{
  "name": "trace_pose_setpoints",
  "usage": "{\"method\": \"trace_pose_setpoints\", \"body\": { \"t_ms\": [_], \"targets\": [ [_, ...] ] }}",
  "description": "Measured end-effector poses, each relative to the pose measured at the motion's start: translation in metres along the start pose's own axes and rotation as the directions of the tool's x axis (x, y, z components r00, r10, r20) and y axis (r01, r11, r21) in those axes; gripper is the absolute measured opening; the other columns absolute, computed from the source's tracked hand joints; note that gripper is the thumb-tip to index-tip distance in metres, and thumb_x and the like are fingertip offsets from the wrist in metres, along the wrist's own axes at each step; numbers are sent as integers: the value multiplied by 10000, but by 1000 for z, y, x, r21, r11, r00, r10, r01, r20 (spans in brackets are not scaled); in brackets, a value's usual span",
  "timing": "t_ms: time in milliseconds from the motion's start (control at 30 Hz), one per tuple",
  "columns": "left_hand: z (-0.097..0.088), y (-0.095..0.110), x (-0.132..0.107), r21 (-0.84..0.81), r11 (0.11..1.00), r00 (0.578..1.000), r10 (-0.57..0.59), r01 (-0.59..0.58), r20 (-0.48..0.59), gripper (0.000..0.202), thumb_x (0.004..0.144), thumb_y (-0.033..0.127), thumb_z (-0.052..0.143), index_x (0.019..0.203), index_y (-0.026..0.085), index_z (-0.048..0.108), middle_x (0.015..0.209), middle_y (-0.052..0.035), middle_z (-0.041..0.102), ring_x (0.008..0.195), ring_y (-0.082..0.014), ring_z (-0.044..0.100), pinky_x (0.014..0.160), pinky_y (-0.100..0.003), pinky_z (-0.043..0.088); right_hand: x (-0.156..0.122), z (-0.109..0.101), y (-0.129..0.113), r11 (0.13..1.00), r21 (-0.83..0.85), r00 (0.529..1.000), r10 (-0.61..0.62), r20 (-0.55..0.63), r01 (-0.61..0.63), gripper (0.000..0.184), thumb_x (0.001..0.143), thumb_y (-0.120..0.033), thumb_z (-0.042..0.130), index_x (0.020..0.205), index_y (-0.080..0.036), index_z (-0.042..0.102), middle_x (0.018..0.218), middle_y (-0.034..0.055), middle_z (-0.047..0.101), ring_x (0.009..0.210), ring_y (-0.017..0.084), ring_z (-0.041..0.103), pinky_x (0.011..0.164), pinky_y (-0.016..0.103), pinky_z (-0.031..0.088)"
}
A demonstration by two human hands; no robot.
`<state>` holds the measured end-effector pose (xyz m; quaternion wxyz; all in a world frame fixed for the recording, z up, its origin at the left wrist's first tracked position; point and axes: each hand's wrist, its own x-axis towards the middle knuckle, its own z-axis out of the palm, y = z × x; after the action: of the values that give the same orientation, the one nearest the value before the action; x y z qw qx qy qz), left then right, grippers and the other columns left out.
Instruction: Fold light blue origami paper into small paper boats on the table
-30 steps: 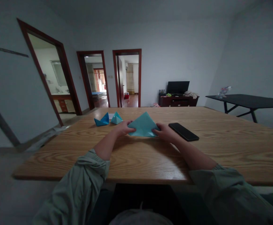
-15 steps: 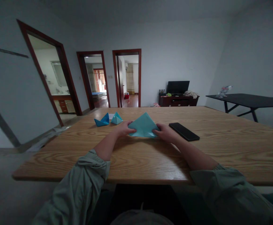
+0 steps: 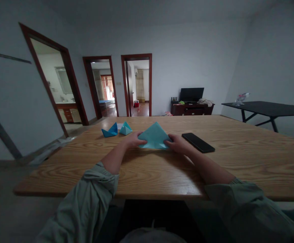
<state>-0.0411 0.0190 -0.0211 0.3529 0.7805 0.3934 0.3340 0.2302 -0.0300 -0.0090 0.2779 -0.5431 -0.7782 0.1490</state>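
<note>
A folded teal paper (image 3: 154,136), triangular with its point away from me, lies on the wooden table (image 3: 162,168). My left hand (image 3: 133,139) pinches its left corner with fingers closed on the edge. My right hand (image 3: 177,143) holds the right corner the same way. Both forearms rest on the table, sleeves pushed up.
Two small folded paper boats, a blue one (image 3: 110,130) and a teal one (image 3: 125,128), sit at the far left of the table. A black phone (image 3: 198,142) lies just right of my right hand. A dark table (image 3: 268,108) stands at the right wall.
</note>
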Motion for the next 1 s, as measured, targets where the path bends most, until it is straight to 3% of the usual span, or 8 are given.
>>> {"method": "trace_pose_setpoints", "body": {
  "t_ms": [1000],
  "targets": [
    [-2,6,-3,63,998,999,-18,16,32,565,637,342,706,1148,135,585,1023,-80,662,849,-203,625,717,-280,500,0,0,-1,1000,-6,1000,15,1,-15,246,794,-370,525,861,-149,609,720,9,603,642,130,510,561,219,340]
  ]
}}
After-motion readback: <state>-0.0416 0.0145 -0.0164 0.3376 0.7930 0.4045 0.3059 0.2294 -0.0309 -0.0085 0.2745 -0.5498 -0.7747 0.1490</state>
